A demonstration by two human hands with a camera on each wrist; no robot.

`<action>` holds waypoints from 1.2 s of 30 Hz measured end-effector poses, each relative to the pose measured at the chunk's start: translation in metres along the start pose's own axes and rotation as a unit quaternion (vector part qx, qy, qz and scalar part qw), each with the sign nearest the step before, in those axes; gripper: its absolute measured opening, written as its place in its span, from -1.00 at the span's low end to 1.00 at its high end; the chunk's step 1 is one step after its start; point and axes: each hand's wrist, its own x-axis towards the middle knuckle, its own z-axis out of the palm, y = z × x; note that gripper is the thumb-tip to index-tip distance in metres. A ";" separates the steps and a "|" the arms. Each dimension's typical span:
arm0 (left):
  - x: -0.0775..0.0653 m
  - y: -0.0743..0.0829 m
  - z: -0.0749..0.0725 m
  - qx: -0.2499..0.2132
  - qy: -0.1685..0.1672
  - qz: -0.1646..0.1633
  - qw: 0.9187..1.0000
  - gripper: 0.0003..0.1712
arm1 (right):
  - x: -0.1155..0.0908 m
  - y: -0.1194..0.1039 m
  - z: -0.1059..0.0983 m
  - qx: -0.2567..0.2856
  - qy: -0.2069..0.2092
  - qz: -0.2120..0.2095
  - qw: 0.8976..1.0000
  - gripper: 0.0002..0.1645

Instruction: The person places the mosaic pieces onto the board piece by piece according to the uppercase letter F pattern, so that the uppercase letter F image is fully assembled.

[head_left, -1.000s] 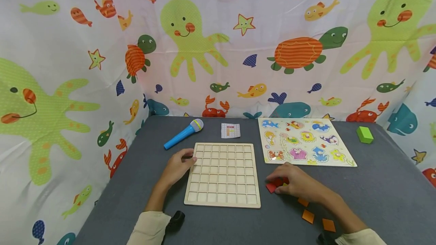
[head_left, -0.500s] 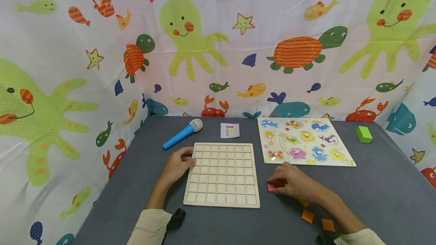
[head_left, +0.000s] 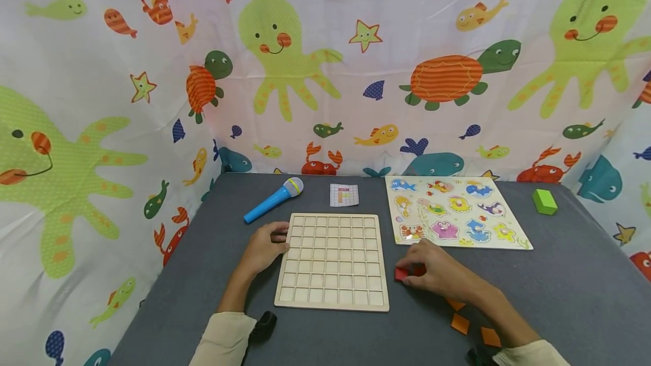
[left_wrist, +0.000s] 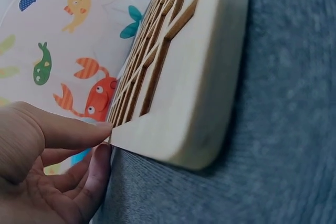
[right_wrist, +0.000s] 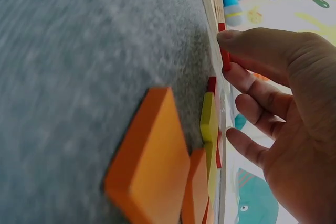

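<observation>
A light wooden grid board [head_left: 333, 305] with rows of square recesses lies on the grey table in the head view. My left hand [head_left: 263, 250] is at its left edge. In the left wrist view, the thumb and fingers [left_wrist: 97, 169] hold the rim of the board between them. Right of the board, my right hand [head_left: 432, 267] pinches a small red square tile [head_left: 401, 274] between thumb and fingers. The right wrist view shows this tile raised off the table. Beneath that hand lie yellow tiles [right_wrist: 208, 119], more red ones and orange tiles [right_wrist: 152, 156], partly hidden.
Several orange tiles [head_left: 460, 323] trail toward the right forearm. A puzzle board with sea animals [head_left: 513, 240] lies at the back right, a green block [head_left: 545, 201] beyond it. Behind the grid board are a blue toy microphone [head_left: 269, 203] and a small printed grid card [head_left: 344, 195].
My right hand has picked out a red tile from the pile, lifted it and shifted slightly left and up. My left hand stays at the board's edge, its fingers drawn back slightly.
</observation>
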 end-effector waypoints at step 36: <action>-0.003 0.006 -0.002 0.010 -0.008 -0.014 1.000 -0.44 | 0.051 -0.027 0.026 0.034 0.065 -0.015 0.997 -0.69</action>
